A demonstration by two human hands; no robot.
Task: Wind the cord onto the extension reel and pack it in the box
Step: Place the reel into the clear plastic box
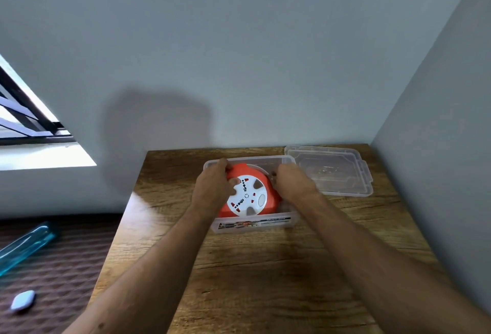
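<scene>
**Technician A:** Status of the extension reel (249,193)?

**Technician B:** It is sitting tilted inside the clear box (255,223) on the wooden bench (265,267), socket face up, its far edge riding higher than the near edge. It is not lying flat on the floor of the box yet. No loose cord is showing, so the winding is judged complete.

**Technician A:** And the hands?

**Technician B:** The left hand (212,187) is grasping the reel's left side, fingers curled over the far orange rim and the thumb pressing on the white face. The right hand (292,182) is closing on the right rim; something small and dark is showing at its fingertips, possibly the plug, but the view is too blurred there to confirm.

**Technician A:** Procedure for seating it?

**Technician B:** Keep both hands opposed across the reel so that it is lowering evenly. Bring the raised far edge down until the reel is lying level between the walls. Tuck the plug end under or beside the rim, so that nothing is standing above the box's edge. Release only when the reel is resting on the bottom.

**Technician A:** The lid?

**Technician B:** The lid (332,171) is lying on the bench just beside the box, to the right. It is remaining for the closing step.
</scene>
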